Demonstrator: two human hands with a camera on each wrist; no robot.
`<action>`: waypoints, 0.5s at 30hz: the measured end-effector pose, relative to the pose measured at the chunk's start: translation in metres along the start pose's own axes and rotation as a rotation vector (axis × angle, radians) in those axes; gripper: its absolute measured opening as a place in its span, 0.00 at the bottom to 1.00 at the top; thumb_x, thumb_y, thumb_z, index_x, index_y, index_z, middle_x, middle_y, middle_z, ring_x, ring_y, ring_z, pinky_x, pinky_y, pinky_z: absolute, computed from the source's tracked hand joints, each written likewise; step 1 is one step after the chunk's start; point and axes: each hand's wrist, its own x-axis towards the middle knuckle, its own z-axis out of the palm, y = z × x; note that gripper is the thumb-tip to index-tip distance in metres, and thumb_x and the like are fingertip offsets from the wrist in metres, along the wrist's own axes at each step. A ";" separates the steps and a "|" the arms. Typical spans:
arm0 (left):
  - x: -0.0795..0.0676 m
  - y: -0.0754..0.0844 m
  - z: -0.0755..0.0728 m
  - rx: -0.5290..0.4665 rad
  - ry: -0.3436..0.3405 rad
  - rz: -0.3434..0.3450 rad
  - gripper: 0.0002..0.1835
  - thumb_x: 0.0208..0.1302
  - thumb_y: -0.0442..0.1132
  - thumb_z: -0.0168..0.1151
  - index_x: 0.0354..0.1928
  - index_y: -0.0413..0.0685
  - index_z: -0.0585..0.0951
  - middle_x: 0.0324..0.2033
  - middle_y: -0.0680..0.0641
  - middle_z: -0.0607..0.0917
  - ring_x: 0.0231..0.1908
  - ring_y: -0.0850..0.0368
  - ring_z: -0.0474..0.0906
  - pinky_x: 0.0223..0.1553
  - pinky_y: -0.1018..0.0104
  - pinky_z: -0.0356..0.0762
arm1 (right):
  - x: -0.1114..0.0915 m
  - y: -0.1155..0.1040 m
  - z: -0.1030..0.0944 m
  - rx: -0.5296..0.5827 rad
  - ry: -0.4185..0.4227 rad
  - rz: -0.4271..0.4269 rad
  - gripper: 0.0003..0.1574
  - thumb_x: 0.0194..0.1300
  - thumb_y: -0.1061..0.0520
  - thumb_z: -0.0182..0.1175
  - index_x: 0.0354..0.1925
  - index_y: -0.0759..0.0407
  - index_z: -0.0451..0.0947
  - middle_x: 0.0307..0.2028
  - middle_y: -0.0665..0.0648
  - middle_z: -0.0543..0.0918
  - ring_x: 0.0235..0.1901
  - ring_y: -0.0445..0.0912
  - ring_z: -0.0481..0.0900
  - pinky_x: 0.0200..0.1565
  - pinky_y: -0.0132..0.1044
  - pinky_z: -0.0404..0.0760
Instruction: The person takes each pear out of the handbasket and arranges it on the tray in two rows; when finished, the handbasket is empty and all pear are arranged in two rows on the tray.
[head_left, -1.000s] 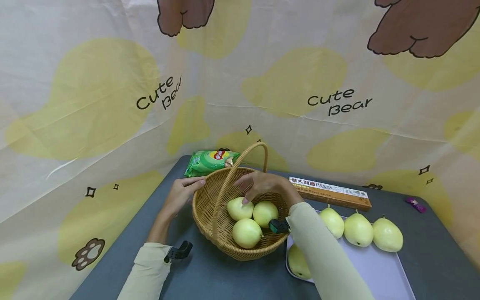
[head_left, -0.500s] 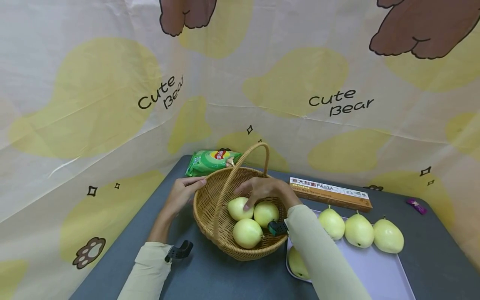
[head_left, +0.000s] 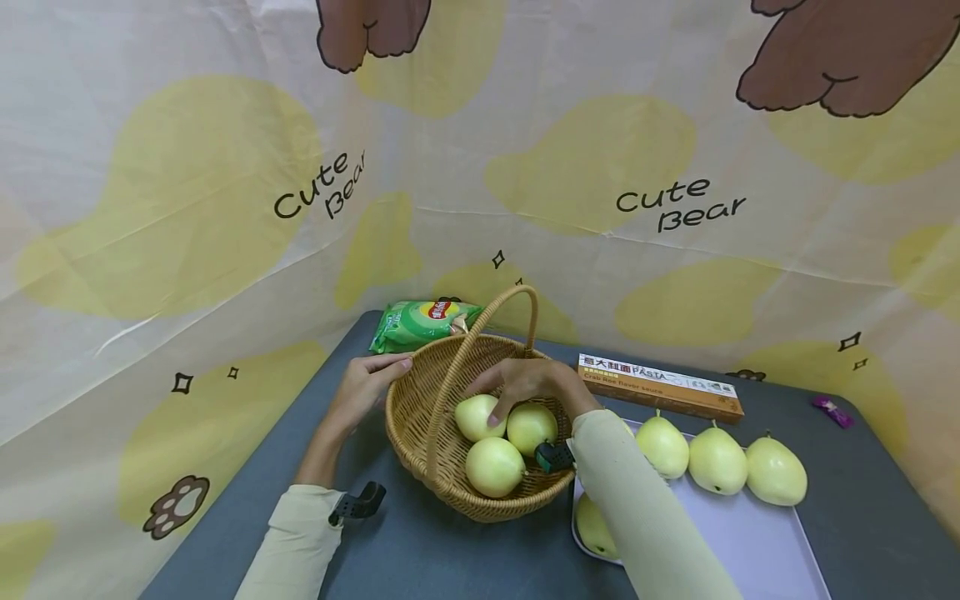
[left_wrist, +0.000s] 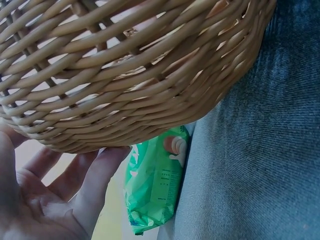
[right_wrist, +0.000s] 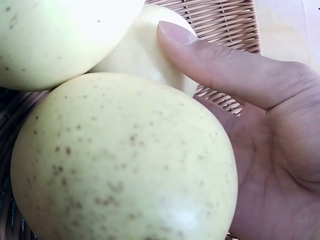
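Observation:
A wicker basket (head_left: 480, 508) with a tall arched handle stands on the grey table, holding several pale yellow-green pears. My left hand (head_left: 362, 392) holds its left rim; in the left wrist view the fingertips of that hand (left_wrist: 60, 200) meet the woven side. Inside the basket, my right hand (head_left: 536, 382) grips the back-left pear (head_left: 474, 417), thumb on its near side and the other fingers mostly hidden behind. Beside it are another pear (head_left: 532, 427) and a front pear (head_left: 493, 467). The right wrist view shows the thumb on the held pear (right_wrist: 145, 50), behind a nearer pear (right_wrist: 125, 160).
Right of the basket lies a pale lilac tray (head_left: 750, 550) with a row of pears (head_left: 717, 460) and one pear (head_left: 596, 527) partly under my right sleeve. Behind stand a pasta box (head_left: 660, 389) and a green chip bag (head_left: 420, 325). A purple wrapped item (head_left: 832, 412) lies far right.
My right hand has lowered slightly over the back-left pear, and its thumb has settled against the pear's side. The left hand stays at the basket rim.

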 end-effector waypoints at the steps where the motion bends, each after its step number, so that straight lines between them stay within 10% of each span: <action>1: 0.000 0.000 0.000 0.000 0.001 0.000 0.26 0.75 0.53 0.67 0.65 0.43 0.85 0.59 0.33 0.86 0.51 0.45 0.89 0.41 0.54 0.91 | 0.000 0.000 0.000 -0.004 0.003 0.001 0.40 0.65 0.59 0.76 0.73 0.51 0.77 0.67 0.51 0.81 0.65 0.48 0.78 0.64 0.42 0.79; 15: -0.002 0.002 0.000 -0.018 -0.007 -0.004 0.26 0.74 0.52 0.68 0.65 0.44 0.85 0.58 0.33 0.86 0.50 0.45 0.89 0.42 0.50 0.91 | 0.000 0.001 0.001 -0.088 0.073 -0.008 0.37 0.65 0.56 0.77 0.71 0.48 0.80 0.68 0.50 0.80 0.68 0.50 0.74 0.68 0.47 0.76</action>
